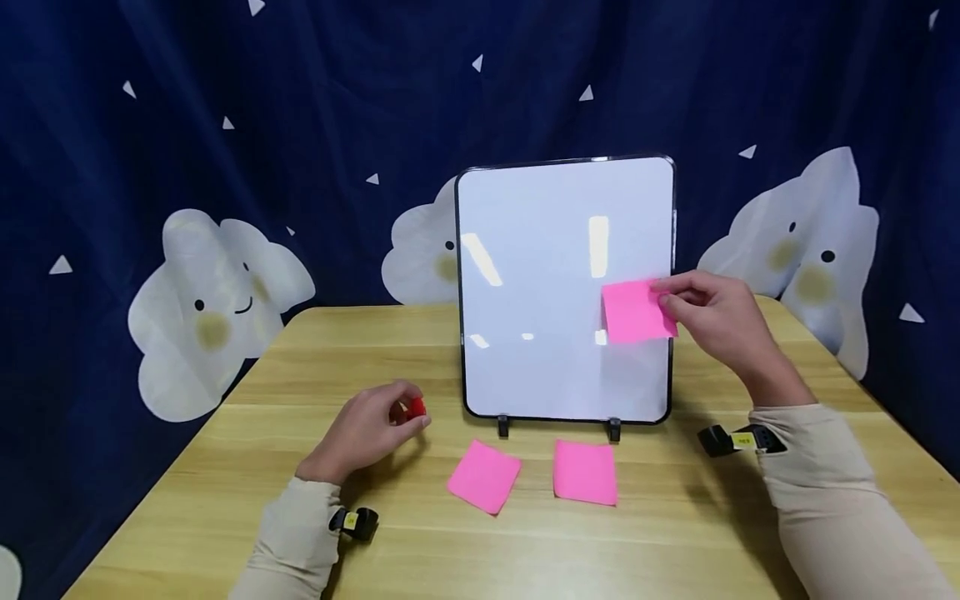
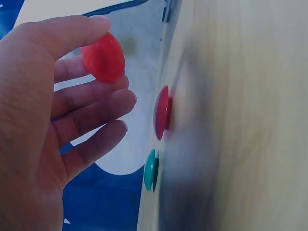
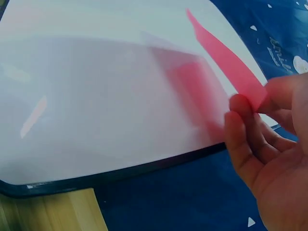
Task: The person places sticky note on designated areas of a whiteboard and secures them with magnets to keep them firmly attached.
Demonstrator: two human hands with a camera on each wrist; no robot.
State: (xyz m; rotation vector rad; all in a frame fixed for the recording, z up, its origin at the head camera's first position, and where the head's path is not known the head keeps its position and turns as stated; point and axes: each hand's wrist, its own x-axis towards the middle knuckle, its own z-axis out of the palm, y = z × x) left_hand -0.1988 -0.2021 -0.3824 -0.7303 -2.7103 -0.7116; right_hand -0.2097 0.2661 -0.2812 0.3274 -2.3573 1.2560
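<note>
My left hand (image 1: 367, 429) is a little above the table, left of the whiteboard (image 1: 540, 250). It pinches a red round magnet (image 2: 103, 57) between thumb and fingers; the other fingers are loosely bent. Two more round magnets, one red (image 2: 161, 113) and one teal (image 2: 151, 171), lie on the tabletop near this hand; the head view does not show them. At the board's right edge, my right hand (image 1: 712, 317) pinches a pink sticky note (image 1: 633, 312) by its right side. In the right wrist view the note stands off the white surface, which mirrors it.
The whiteboard stands upright on two small black feet (image 1: 503, 427). Two pink paper squares, a tilted one (image 1: 484, 477) and a straighter one (image 1: 585, 472), lie on the wooden table (image 1: 420, 558) before it. A dark blue curtain (image 1: 360, 83) hangs behind.
</note>
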